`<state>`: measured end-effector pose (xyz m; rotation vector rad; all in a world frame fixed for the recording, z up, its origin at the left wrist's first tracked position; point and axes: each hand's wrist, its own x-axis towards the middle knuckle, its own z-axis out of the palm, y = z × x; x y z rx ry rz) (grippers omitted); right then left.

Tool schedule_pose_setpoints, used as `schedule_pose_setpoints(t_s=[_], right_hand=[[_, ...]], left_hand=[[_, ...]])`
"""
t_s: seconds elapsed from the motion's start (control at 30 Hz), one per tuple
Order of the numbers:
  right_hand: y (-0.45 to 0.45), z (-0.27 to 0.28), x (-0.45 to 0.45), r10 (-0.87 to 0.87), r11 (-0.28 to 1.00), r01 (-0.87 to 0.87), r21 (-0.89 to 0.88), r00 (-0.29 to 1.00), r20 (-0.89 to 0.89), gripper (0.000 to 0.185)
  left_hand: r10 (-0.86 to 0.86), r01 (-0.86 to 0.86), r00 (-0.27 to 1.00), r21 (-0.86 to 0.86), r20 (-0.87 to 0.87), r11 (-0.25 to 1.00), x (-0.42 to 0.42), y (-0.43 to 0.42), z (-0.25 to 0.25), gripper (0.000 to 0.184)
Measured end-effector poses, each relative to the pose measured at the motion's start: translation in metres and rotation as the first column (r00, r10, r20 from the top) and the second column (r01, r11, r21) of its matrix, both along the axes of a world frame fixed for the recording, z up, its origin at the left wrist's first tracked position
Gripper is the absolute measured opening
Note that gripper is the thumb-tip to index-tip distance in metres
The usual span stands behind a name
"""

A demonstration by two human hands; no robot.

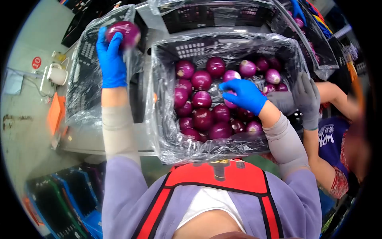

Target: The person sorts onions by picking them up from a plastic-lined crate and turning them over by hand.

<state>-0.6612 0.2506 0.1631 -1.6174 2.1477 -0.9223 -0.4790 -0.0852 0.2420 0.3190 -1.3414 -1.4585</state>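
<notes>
My left hand (112, 59), in a blue glove, has its fingers wrapped around a peeled red onion (126, 33). It holds the onion up over the far part of a black crate lined with clear plastic (85, 93). Over the wider lined crate (215, 40) in front of me hovers my right hand (244, 95), also blue-gloved. Its fingers are apart and point left, with nothing visible gripped. Beneath and around it lie several shiny red onions (201, 99); one onion (230, 100) is partly hidden by those fingers.
At the right, a co-worker's grey-gloved hand (306, 99) is at the wide crate's edge, and another grey glove (280, 101) reaches among the onions. More lined crates stand behind (223, 18) and at the upper right. Stacked dark crates (59, 199) are at the lower left.
</notes>
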Motion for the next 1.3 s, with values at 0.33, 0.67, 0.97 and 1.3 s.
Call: schedule_pose_setpoints(t_s=[0.33, 0.67, 0.97, 1.3], right_hand=[[-0.012, -0.034, 0.021, 0.309, 0.888, -0.327, 0.324, 0.945, 0.108, 0.057], [-0.021, -0.02, 0.057, 0.361, 0.874, -0.364, 0.322, 0.93, 0.073, 0.075], [-0.027, -0.029, 0.075, 0.38, 0.847, -0.331, 0.416, 0.924, -0.038, 0.084], [-0.031, -0.023, 0.049, 0.237, 0.941, -0.277, 0.196, 0.95, 0.205, 0.081]], left_hand=[[0.656, -0.126, 0.205, -0.645, 0.727, 0.754, 0.106, -0.131, -0.071, 0.106], [0.348, -0.198, 0.182, -0.312, 0.92, 0.929, 0.094, -0.158, -0.125, 0.047], [0.253, -0.15, 0.2, -0.225, 0.947, 0.963, 0.121, -0.243, -0.2, 0.061], [0.781, 0.01, 0.394, -0.853, 0.484, 0.523, 0.081, -0.157, -0.105, 0.069]])
